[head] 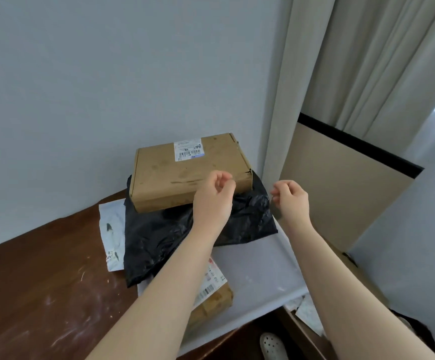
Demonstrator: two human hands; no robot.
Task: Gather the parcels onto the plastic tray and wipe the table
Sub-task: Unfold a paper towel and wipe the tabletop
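Note:
A large brown cardboard box (pixel 185 172) with a shipping label lies on top of a black plastic parcel bag (pixel 164 235). Both rest on a pale grey plastic tray (pixel 258 266) at the right end of the brown table (pixel 42 281). A white mailer bag (pixel 112 235) pokes out to the left under the black bag. A small brown labelled box (pixel 216 294) sits on the tray under my left forearm. My left hand (pixel 215 196) hovers at the big box's near right corner, fingers loosely curled, holding nothing. My right hand (pixel 291 198) floats just right of the black bag, also empty.
White smears and scratches mark the table top (pixel 63 320) at the left. A grey wall stands behind, a curtain (pixel 341 74) at the right. A beige panel (pixel 341 198) leans past the tray. An open carton (pixel 307 318) and a white shoe (pixel 273 346) are on the floor below.

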